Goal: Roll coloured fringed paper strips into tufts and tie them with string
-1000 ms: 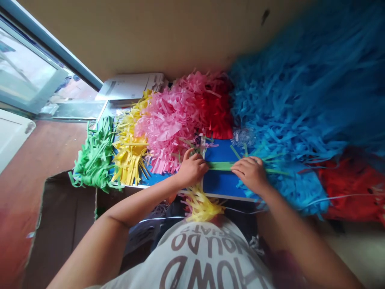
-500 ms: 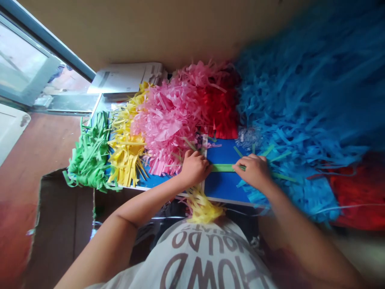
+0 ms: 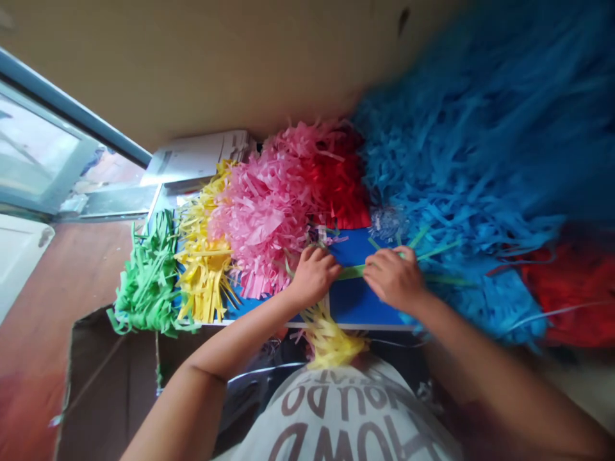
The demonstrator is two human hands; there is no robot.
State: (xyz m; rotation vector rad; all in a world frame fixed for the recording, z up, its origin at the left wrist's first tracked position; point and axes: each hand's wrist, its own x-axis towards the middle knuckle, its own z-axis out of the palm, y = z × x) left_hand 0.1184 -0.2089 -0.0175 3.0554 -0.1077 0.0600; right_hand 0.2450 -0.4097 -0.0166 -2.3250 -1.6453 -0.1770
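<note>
At the left edge of the frame a glass door (image 3: 38, 144) stands above a reddish floor (image 3: 91, 256), with a brown box (image 3: 98, 384) in the lower left. Just right of them, a green bundle (image 3: 147, 282) of cut strips lies over the left end of the blue tabletop (image 3: 353, 307), its lower ends hanging past the front edge. A yellow bundle (image 3: 204, 272) lies beside it, and behind that, left of the upper middle, sits a stack of papers (image 3: 192, 157). A larger pink bundle (image 3: 269, 205) comes next, touching the yellow one

Near the middle of the frame, the left hand (image 3: 316, 274) is closed on the left part of a flat green strip (image 3: 352, 273), knuckles up, just beside the pink bundle. Below it, a yellow tuft (image 3: 331, 339) hangs in front of a pale shirt (image 3: 346, 416) with dark lettering. Above the hands, a dark red bundle (image 3: 343, 182) rests against the pink. The green strip runs low over the tabletop to the right hand (image 3: 394, 275), whose fingers are bent and gripping it; loose green ends fan out beyond, over a huge blue heap (image 3: 461, 173) that fills the upper right. At the far right lies a red heap (image 3: 571, 294), crossed by a thin pale string (image 3: 567, 310)
</note>
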